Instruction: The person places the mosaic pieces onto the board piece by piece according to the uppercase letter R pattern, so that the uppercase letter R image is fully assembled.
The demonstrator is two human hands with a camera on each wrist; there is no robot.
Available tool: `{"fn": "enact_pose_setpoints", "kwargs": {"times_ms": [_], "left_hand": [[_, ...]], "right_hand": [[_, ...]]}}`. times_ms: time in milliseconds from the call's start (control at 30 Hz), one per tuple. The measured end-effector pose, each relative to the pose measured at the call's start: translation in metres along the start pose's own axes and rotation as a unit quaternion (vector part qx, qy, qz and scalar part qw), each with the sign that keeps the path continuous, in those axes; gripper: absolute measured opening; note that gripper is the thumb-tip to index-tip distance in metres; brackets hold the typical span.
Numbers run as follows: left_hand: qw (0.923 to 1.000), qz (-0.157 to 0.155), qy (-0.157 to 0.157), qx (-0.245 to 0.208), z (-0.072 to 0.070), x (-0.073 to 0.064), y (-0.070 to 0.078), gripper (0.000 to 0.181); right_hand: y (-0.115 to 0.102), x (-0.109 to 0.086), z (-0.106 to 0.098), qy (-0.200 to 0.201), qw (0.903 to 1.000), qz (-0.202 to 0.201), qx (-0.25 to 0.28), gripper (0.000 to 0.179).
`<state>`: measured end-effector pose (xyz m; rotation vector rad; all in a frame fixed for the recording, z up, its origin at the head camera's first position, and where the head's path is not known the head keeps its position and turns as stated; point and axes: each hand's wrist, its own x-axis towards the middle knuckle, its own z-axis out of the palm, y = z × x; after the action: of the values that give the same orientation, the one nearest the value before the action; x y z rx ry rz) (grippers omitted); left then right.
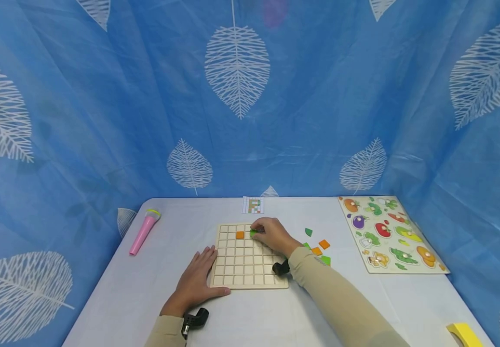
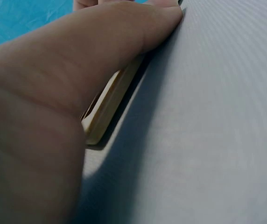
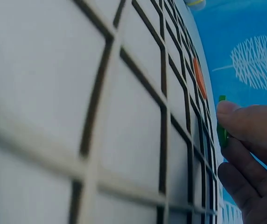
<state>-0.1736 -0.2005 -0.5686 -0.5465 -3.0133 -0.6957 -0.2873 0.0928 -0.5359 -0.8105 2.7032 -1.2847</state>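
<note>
Grid board (image 1: pixel 250 260) is lying on the counter (image 1: pixel 176 231) beneath our right hand (image 1: pixel 274 235), with which we are pinching a green piece (image 1: pixel 253 233) near the far edge, just right of an orange tile (image 1: pixel 240 235). We are resting our left hand (image 1: pixel 195 274), fingers extended, along the board's left edge, while loose pieces (image 1: pixel 324 244) are lying beyond its right edge.
</note>
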Motion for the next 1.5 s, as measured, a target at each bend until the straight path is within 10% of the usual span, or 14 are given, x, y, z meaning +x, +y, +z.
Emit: {"fn": "enact_pose_setpoints", "kwargs": {"times_ms": [1500], "left_hand": [[1.0, -0.003, 0.0, -0.009, 0.001, -0.001, 0.001, 0.129]], "right_hand": [[-0.01, 0.006, 0.021, -0.001, 0.9976, 0.068, 0.01, 0.034]]}}
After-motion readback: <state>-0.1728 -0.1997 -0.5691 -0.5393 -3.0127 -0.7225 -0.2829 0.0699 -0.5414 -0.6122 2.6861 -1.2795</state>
